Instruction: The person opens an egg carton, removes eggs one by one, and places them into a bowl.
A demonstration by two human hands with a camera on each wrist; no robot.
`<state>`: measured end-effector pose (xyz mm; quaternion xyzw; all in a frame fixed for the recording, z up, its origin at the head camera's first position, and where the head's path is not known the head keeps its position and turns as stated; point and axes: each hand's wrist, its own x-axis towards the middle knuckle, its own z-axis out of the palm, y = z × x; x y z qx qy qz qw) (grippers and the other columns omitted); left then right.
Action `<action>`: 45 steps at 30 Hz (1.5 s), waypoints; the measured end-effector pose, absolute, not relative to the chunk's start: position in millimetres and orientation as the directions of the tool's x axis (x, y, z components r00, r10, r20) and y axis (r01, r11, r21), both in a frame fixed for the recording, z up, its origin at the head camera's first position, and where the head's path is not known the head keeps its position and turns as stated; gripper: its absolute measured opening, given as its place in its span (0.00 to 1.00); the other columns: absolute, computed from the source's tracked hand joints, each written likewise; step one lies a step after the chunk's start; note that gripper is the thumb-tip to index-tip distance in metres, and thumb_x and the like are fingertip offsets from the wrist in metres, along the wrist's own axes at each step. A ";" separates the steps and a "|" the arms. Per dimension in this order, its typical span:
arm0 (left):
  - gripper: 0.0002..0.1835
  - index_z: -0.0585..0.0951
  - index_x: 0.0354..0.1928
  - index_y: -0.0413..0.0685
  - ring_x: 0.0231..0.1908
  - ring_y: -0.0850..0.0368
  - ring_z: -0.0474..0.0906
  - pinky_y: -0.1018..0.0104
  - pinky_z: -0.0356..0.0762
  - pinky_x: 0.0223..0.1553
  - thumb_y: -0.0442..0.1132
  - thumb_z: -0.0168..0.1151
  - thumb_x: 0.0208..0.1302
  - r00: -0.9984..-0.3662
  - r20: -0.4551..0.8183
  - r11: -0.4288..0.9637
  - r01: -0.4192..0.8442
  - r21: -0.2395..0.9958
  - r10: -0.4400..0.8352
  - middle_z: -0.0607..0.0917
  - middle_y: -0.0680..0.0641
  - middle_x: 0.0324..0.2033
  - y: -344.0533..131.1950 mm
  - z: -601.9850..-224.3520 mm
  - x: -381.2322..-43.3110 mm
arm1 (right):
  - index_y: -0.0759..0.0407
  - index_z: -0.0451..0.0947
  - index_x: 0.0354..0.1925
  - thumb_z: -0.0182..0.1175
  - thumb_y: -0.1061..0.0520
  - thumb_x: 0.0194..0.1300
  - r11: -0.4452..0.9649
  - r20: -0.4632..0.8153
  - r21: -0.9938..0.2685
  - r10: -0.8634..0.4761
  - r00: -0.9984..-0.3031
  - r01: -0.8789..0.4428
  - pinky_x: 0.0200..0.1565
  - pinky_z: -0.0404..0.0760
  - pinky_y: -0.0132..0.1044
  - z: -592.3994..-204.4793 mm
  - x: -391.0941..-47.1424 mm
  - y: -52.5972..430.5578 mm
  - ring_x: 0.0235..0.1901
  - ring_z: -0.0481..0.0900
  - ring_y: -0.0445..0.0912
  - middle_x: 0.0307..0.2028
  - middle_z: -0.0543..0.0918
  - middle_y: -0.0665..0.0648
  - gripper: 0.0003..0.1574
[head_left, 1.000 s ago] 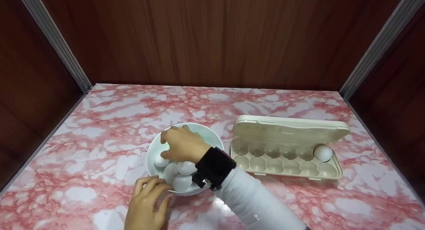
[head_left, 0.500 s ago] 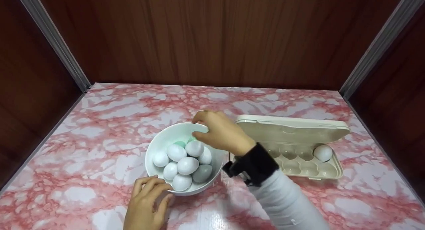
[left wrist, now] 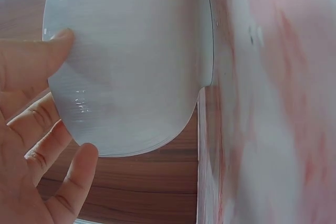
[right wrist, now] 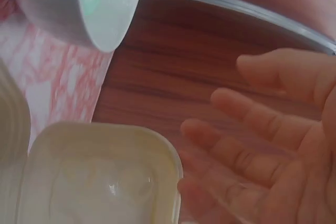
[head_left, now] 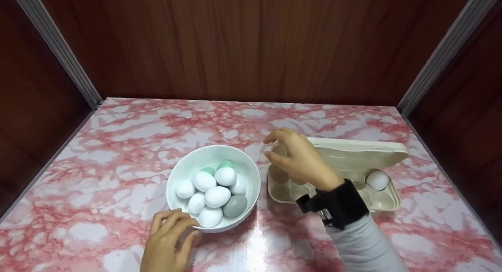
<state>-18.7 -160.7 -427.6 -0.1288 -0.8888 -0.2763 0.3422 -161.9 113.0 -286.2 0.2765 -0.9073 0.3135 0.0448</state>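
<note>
A white bowl (head_left: 251, 185) holds several white eggs (head_left: 217, 196), a grey-green egg (head_left: 235, 205) and light green ones (head_left: 225, 164) partly hidden at the back. My left hand (head_left: 166, 236) holds the bowl's near left rim; in the left wrist view the thumb (left wrist: 62, 40) lies against the outer wall while other fingers reach behind the edge. My right hand (head_left: 300, 158) hovers over the left end of a cream egg carton (head_left: 333, 206), fingers apart with nothing between them, as the right wrist view also shows. One white egg (head_left: 377, 180) sits in the carton's back right cup.
The carton's lid (head_left: 361, 150) stands raised along its back side. A pink and white marbled tabletop (head_left: 129, 146) lies under everything. Dark wooden panels (head_left: 251, 44) with grey metal corner posts (head_left: 439, 52) enclose the back and sides.
My right hand has come out of the bowl and travelled right to the carton, uncovering the eggs. The left hand stays at the rim. The view has shifted slightly.
</note>
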 end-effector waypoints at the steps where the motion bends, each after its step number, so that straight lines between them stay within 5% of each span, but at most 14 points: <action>1: 0.14 0.86 0.34 0.56 0.50 0.54 0.72 0.71 0.72 0.53 0.33 0.77 0.44 -0.729 0.683 0.813 0.422 0.402 0.040 0.85 0.56 0.38 -160.9 -427.9 -18.7 | 0.64 0.81 0.50 0.64 0.59 0.62 0.645 0.267 -0.541 -0.477 -0.837 -0.540 0.62 0.76 0.54 -286.6 -161.5 114.5 0.56 0.79 0.57 0.50 0.83 0.62 0.18; 15: 0.15 0.85 0.34 0.56 0.50 0.52 0.73 0.71 0.68 0.59 0.32 0.77 0.43 -0.721 0.691 0.809 0.428 0.403 0.038 0.86 0.55 0.37 -161.1 -428.5 -19.8 | 0.62 0.82 0.47 0.63 0.66 0.63 0.535 0.368 -0.647 -0.405 -0.837 -0.543 0.50 0.85 0.54 -293.1 -149.9 149.5 0.51 0.81 0.53 0.47 0.83 0.58 0.13; 26: 0.15 0.85 0.34 0.56 0.49 0.52 0.73 0.68 0.70 0.56 0.32 0.77 0.43 -0.724 0.689 0.807 0.426 0.408 0.033 0.86 0.55 0.37 -159.7 -428.3 -19.4 | 0.57 0.82 0.49 0.61 0.67 0.66 0.506 0.392 -0.644 -0.427 -0.815 -0.574 0.55 0.84 0.51 -297.9 -138.0 174.5 0.53 0.79 0.44 0.48 0.83 0.53 0.14; 36: 0.16 0.85 0.34 0.56 0.48 0.54 0.72 0.73 0.67 0.57 0.31 0.77 0.43 -0.717 0.695 0.801 0.443 0.403 0.046 0.85 0.56 0.37 -161.5 -429.9 -19.4 | 0.64 0.77 0.57 0.61 0.55 0.69 0.725 0.222 -0.536 -0.374 -0.901 -0.433 0.59 0.78 0.58 -329.5 -141.8 199.6 0.55 0.80 0.59 0.53 0.83 0.64 0.21; 41: 0.17 0.85 0.33 0.57 0.48 0.53 0.72 0.72 0.67 0.57 0.29 0.77 0.41 -0.716 0.696 0.811 0.437 0.388 0.052 0.84 0.57 0.36 -162.5 -431.2 -18.3 | 0.60 0.83 0.38 0.51 0.52 0.76 0.813 0.124 -0.472 -0.323 -0.938 -0.342 0.42 0.80 0.50 -345.6 -149.5 213.5 0.33 0.80 0.50 0.29 0.83 0.57 0.18; 45: 0.17 0.85 0.32 0.56 0.48 0.52 0.72 0.74 0.67 0.57 0.29 0.77 0.40 -0.698 0.714 0.803 0.457 0.383 0.057 0.85 0.56 0.36 -161.3 -429.5 -21.5 | 0.62 0.84 0.34 0.52 0.55 0.75 0.825 0.181 -0.467 -0.265 -0.947 -0.319 0.45 0.81 0.52 -341.3 -151.0 223.3 0.36 0.83 0.54 0.32 0.84 0.60 0.18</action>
